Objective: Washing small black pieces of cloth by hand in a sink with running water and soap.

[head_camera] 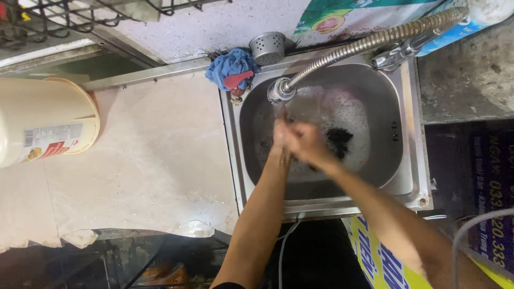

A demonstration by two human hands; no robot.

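We have both hands together over the sink [321, 192], under the nozzle [279, 91] of the flexible metal hose [369, 42]. Our left hand [280, 138] and right hand [306, 143] are pressed one against the other, fingers blurred; we cannot tell how far either is open, nor whether anything is held between them. Water seems to fall from the nozzle onto them, though the stream is hard to make out.

The sink basin holds soapy foam [342, 115], and a dark thing [338, 140], perhaps a scrubber or cloth, lies in it just beside our right hand. By our judgement the washing is in midcourse: suds lie in the basin and the dark thing has not been taken out.

At the sink's back corner sits a blue rag [231, 68] with a red bit in it, and a small perforated metal cup [267, 47] next to it. On the tabletop [144, 160] to the left lies a cream bucket [45, 120] on its side, well apart from the sink.
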